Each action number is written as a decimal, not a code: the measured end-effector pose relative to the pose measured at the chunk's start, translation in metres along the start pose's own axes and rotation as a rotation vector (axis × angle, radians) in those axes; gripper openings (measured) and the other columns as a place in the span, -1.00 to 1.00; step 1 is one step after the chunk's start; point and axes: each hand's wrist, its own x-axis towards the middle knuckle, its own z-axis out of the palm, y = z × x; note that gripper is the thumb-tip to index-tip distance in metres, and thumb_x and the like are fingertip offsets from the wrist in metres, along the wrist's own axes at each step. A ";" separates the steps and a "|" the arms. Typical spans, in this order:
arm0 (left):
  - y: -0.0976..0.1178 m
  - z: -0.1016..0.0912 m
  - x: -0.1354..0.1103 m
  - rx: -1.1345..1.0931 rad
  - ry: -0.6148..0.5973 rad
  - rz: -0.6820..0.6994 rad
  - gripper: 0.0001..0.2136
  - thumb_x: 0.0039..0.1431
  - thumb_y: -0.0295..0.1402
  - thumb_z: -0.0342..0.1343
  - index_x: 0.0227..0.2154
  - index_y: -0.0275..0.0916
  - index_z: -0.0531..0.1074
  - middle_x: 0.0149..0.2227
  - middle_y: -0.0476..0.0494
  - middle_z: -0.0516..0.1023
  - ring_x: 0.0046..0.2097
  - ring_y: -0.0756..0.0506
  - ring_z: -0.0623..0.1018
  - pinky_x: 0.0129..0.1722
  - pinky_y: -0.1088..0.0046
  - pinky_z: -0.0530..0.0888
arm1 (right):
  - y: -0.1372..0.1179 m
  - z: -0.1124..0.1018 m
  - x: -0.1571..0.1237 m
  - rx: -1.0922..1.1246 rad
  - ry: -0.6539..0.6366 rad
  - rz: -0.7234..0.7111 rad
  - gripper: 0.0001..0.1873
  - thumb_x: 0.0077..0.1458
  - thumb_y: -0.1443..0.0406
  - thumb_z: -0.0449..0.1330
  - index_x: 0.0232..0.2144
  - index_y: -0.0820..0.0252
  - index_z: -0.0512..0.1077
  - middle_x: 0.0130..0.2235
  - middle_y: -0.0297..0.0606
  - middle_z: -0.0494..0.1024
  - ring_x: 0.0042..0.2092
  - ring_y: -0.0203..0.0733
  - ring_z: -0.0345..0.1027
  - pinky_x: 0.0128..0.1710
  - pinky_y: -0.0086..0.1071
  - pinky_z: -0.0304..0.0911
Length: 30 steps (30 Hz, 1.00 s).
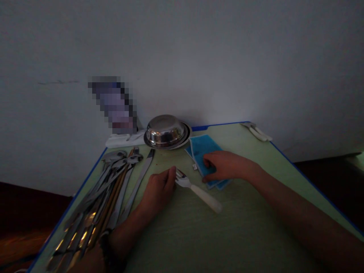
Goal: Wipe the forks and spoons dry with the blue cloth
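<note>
My left hand [160,187], with a dark band at the wrist, pinches a fork [201,195] by its metal tine end. The pale handle of this fork points toward the near right, over the table. My right hand [223,165] is over a blue cloth [206,146] that lies in layers with a pale edge and a small white tag. Its fingers are curled and its thumb stands apart from them, with blue fabric showing in the gap. Whether the right fingertips press on the cloth is hard to see.
Spoons, forks and chopsticks [116,189] lie piled along the left side, with a table knife [139,180] beside them. An upturned metal bowl [165,131] rests at the back. Pale-handled cutlery [257,132] lies in the far right corner. A pixelated device [113,104] leans against the wall.
</note>
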 end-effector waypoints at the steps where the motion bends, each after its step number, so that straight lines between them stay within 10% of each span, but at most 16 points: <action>1: 0.000 0.000 0.000 0.006 0.005 0.001 -0.57 0.19 -0.18 -0.23 -0.72 -0.25 0.23 -0.72 0.02 0.25 -0.65 0.04 0.25 -0.64 0.55 0.15 | 0.003 0.000 -0.003 -0.005 0.025 0.023 -0.63 -0.11 0.00 0.18 -0.40 0.16 0.32 -0.41 -0.27 0.43 -0.42 -0.22 0.23 -0.50 -0.38 0.02; 7: -0.003 0.002 0.001 0.057 -0.035 0.016 -0.60 0.21 -0.20 -0.24 -0.68 -0.23 0.26 -0.70 0.01 0.32 -0.64 0.01 0.32 -0.62 0.54 0.17 | 0.017 0.011 -0.036 0.117 0.188 -0.102 -0.47 -0.08 0.03 0.20 -0.08 0.17 0.31 -0.09 -0.16 0.38 -0.07 -0.10 0.24 -0.09 -0.23 0.18; 15: -0.001 0.001 -0.001 0.069 -0.038 0.034 -0.59 0.21 -0.18 -0.25 -0.67 -0.22 0.24 -0.69 0.01 0.31 -0.62 0.00 0.33 -0.59 0.52 0.18 | 0.004 0.031 -0.048 0.217 0.470 -0.020 -0.81 -0.01 0.35 0.14 -0.27 0.18 0.42 -0.23 -0.25 0.50 -0.16 -0.19 0.30 -0.09 -0.26 0.20; 30: 0.001 0.001 -0.002 0.111 -0.033 0.070 -0.60 0.20 -0.19 -0.25 -0.68 -0.22 0.24 -0.70 0.01 0.31 -0.63 0.00 0.32 -0.59 0.53 0.19 | 0.000 0.033 -0.051 0.206 0.452 -0.047 -0.75 -0.04 0.24 0.18 -0.25 0.16 0.38 -0.14 -0.21 0.45 -0.09 -0.12 0.27 -0.05 -0.17 0.17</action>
